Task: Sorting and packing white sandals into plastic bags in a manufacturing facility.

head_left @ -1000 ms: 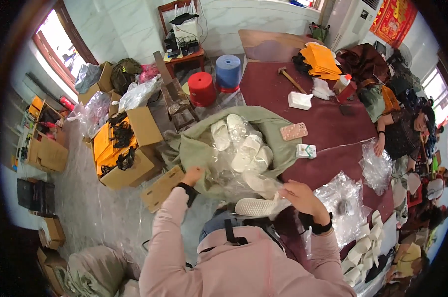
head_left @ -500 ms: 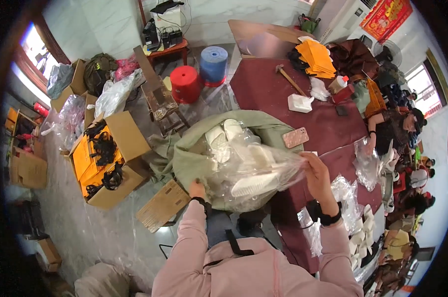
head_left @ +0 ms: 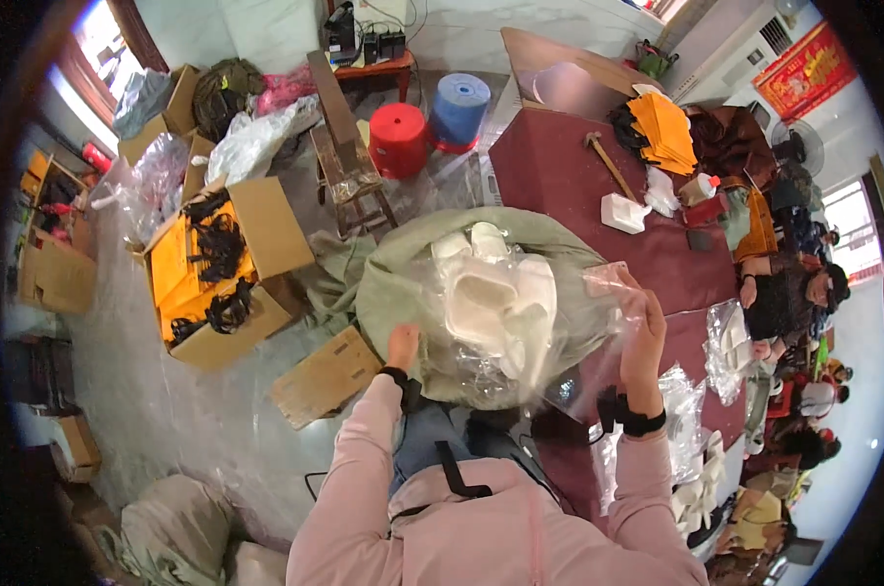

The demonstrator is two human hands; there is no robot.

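I hold a clear plastic bag (head_left: 520,332) up in front of me with a white slipper-like piece (head_left: 491,303) inside it. My left hand (head_left: 403,347) grips the bag's lower left edge. My right hand (head_left: 642,337) holds its right side, raised over the edge of the dark red table (head_left: 559,176). Behind the bag lies a large green sack (head_left: 403,283) with more white pieces (head_left: 466,244) in its open mouth. Both wrists wear dark bands.
An open carton (head_left: 222,269) of orange and black items stands at left, a flat piece of cardboard (head_left: 325,376) near my left arm. A wooden stool (head_left: 349,176), red and blue stools (head_left: 398,137) lie beyond. The table carries a hammer (head_left: 608,166), a white box (head_left: 622,213), orange pieces (head_left: 661,127). A seated person (head_left: 783,293) is at right.
Both hands have lifted the clear bag with the white piece up from the sack, and the view has tilted toward the table.
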